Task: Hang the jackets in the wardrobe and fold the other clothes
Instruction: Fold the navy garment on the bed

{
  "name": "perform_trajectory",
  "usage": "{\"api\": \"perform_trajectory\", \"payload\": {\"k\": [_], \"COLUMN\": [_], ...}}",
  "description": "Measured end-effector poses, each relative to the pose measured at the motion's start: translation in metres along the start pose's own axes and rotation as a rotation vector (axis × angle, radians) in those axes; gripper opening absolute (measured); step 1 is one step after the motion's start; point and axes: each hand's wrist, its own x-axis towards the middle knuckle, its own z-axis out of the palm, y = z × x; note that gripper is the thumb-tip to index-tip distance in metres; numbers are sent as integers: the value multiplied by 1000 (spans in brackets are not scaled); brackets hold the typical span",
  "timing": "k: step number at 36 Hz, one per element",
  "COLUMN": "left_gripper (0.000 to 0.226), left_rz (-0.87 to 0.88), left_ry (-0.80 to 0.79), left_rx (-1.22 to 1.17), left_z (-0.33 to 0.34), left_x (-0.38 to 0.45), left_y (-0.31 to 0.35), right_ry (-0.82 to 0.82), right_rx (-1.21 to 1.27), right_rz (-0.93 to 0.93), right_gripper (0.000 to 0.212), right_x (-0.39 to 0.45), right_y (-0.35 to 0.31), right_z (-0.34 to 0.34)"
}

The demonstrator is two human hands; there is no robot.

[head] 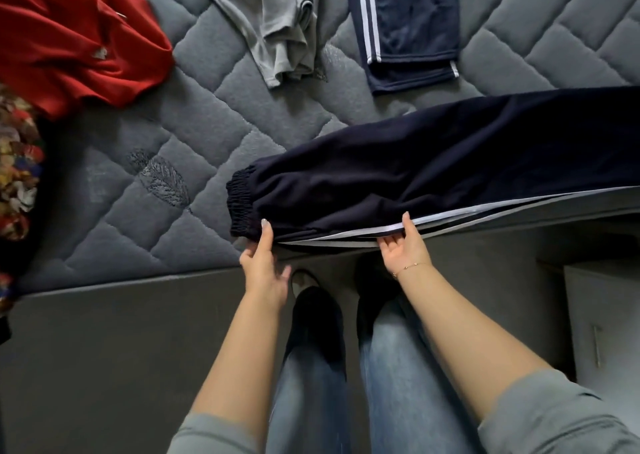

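- I am standing at the edge of a grey quilted mattress point(194, 131), looking down at it, with my jeans and dark shoes showing below against a dim grey floor.
- A pale cabinet point(602, 318) is sitting low at the right edge of the view.
- Dark navy track pants point(433, 173) with white side stripes are lying across the near right part of the mattress, the elastic cuff pointing left and the striped edge hanging just past the mattress edge.
- My left hand point(265, 263) is touching the pants just beside the cuff, thumb laid on top of the cloth, fingers loosely spread below; I cannot tell whether they are gripping.
- My right hand point(403, 244) is pinching the striped edge, thumb on top and fingers tucked under the fabric.
- A red garment point(76, 44) is lying crumpled at the far left, with patterned floral fabric point(17, 173) just beneath it.
- A grey garment point(280, 27) and blue striped pants point(408, 27) are lying farther back, well apart from my hands.
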Motion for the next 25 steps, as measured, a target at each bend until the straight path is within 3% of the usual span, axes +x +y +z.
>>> {"api": "perform_trajectory", "payload": {"k": [3,7,9,13,18,21,25], "left_gripper": [61,18,12,37,29,30,51], "left_rz": [-112,-19,38,99,65,29,-55], "left_ry": [-104,-52,4,84,88,54,94], "left_rx": [-135,-177,-206,-230,-295,-221,-109], "left_z": [15,29,28,27,34,54,92], "left_x": [-6,-6,-3,-12,-18,-26,-46], "left_y": [-9,-9,-12,-24,-38,-52,-81], "right_ry": [3,16,54,40,-62,-77,-77], "right_rx": [24,73,74,31,-10,22,56], "right_rz": [-18,-29,-42,-25,-18,-48,-85], "right_gripper": [19,16,14,13,8,14,12], "right_x": [2,8,12,11,8,16,34], "right_y": [-6,-17,-21,-22,-35,-67,-132], "right_z": [-1,-6,-11,-20,-39,-52,-69]}}
